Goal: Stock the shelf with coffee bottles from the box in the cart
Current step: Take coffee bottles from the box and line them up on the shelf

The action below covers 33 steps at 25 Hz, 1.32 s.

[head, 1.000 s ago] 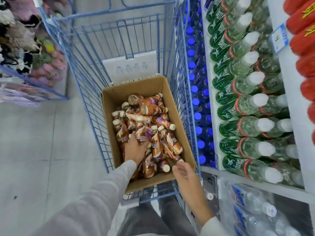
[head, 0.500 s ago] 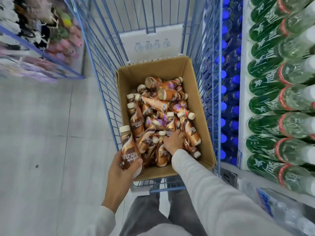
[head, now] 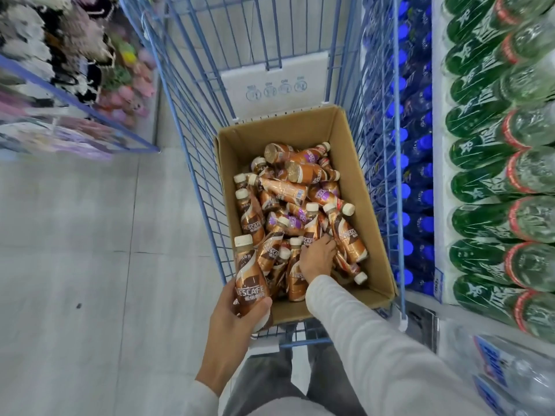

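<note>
Cardboard box (head: 375, 211) sits in the blue wire cart (head: 195, 163), heaped with coffee bottles (head: 288, 187) lying at all angles. The left hand (head: 237, 322) grips one upright bottle (head: 250, 274) at the box's near left corner, fingers wrapped round its label. The right hand (head: 318, 258) is down in the heap, fingertips hidden between bottles; whether it grasps one cannot be told. The shelf (head: 439, 205) stands to the cart's right.

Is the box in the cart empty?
No: the box holds a jumbled pile of coffee bottles; right hand rests among them, left hand grips another bottle.
</note>
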### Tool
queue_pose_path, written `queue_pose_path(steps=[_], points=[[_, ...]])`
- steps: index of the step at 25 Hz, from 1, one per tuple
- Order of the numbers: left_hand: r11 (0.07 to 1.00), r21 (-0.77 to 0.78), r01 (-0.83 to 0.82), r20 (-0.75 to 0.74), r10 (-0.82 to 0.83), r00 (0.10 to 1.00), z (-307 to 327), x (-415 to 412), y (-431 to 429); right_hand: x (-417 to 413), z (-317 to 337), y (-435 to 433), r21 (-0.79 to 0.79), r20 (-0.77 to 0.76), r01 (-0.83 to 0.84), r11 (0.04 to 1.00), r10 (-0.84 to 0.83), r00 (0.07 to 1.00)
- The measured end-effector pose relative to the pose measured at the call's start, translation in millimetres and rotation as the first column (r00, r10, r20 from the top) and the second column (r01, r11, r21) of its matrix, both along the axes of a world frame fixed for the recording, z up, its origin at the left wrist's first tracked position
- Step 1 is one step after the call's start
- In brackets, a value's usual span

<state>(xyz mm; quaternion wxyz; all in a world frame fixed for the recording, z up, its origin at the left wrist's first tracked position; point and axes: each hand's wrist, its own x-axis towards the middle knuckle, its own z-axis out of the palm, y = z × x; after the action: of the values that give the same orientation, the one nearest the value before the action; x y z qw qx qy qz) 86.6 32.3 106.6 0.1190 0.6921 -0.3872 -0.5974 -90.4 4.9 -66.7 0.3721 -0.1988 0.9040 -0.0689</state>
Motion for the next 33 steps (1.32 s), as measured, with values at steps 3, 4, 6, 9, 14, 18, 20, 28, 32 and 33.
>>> queue_pose_path(steps=[3, 4, 6, 9, 14, 18, 20, 28, 32, 33], points=[[0.997, -0.042, 0.069, -0.043, -0.071, 0.997, 10, -5, -11, -12, 32, 7, -0.045, 0.071, 0.076, 0.996, -0.073, 0.995], [0.994, -0.061, 0.096, -0.062, -0.100, 0.993, 15, -9, -16, -17, 47, 14, -0.095, 0.100, 0.131, 0.987, -0.121, 0.988], [0.983, -0.093, 0.159, -0.106, -0.168, 0.980, 28, -19, -24, -27, 86, 34, -0.233, 0.200, 0.287, 0.929, -0.243, 0.949], [0.956, -0.140, 0.259, -0.169, -0.281, 0.945, 51, -42, -32, -36, 150, 73, -0.356, 0.366, 0.465, 0.811, -0.337, 0.868], [0.861, -0.232, 0.452, -0.269, -0.503, 0.821, 98, -89, -18, -48, 244, 146, -0.517, 0.380, 0.572, 0.637, -0.428, 0.820], [0.755, -0.324, 0.570, -0.323, -0.654, 0.684, 145, -128, 27, -49, 310, 209, -0.610, 0.412, 0.658, 0.441, -0.533, 0.739], [0.689, -0.382, 0.616, -0.339, -0.725, 0.600, 171, -147, 63, -49, 339, 248, -0.661, 0.443, 0.684, 0.309, -0.574, 0.688], [0.448, -0.615, 0.649, -0.384, -0.889, 0.250, 268, -195, 219, -39, 447, 414, -0.829, 0.387, 0.560, 0.015, -0.707, 0.592], [0.359, -0.682, 0.637, -0.405, -0.911, 0.079, 307, -207, 290, -26, 482, 489, -0.885, 0.317, 0.465, -0.040, -0.782, 0.536], [0.342, -0.696, 0.631, -0.410, -0.911, 0.042, 318, -212, 307, -24, 491, 505, -0.895, 0.303, 0.443, -0.051, -0.799, 0.520]])
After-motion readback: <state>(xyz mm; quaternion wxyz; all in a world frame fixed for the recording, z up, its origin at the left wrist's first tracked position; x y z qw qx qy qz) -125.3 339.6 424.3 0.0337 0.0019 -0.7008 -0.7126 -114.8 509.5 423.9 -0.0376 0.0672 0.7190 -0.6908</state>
